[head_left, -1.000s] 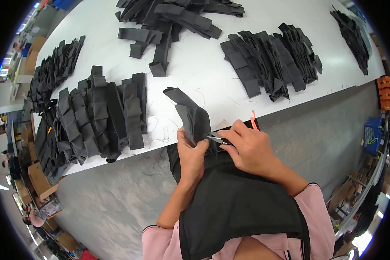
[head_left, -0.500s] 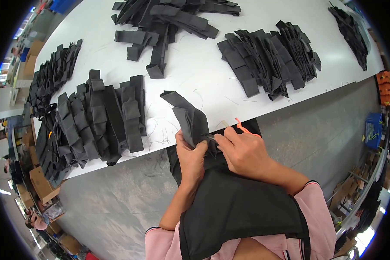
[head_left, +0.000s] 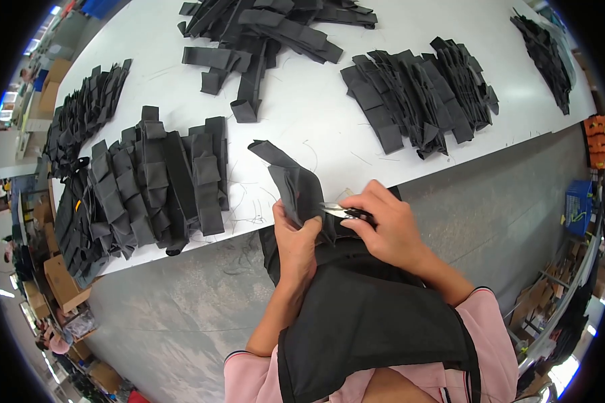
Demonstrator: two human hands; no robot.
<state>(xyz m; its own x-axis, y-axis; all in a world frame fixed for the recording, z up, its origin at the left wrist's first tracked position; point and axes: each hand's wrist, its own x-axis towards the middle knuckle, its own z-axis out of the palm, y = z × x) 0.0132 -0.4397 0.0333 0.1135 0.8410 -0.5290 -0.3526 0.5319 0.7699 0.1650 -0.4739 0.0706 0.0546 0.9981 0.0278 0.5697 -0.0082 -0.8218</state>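
My left hand (head_left: pixel 297 236) is closed around the lower end of a folded black fabric strip (head_left: pixel 296 185), which stands up at the table's front edge with its upper end bent left. In my right hand (head_left: pixel 391 225) is a pair of thread snips (head_left: pixel 346 211) with silver blades and a black handle. The blade tips point left and reach the strip's right edge, just above my left thumb. Whether they touch the fabric is hard to make out.
On the white table (head_left: pixel 289 87) lie black strip bundles at left (head_left: pixel 158 181) and right (head_left: pixel 420 94), plus a loose heap (head_left: pixel 262 40) at the far side. Loose threads are scattered near the front edge. A blue crate (head_left: pixel 578 207) stands on the floor at right.
My right hand has turned and shifted slightly right, so the snips now show more fully. The orange-red loop seen by that hand is out of sight. My left hand keeps its hold.
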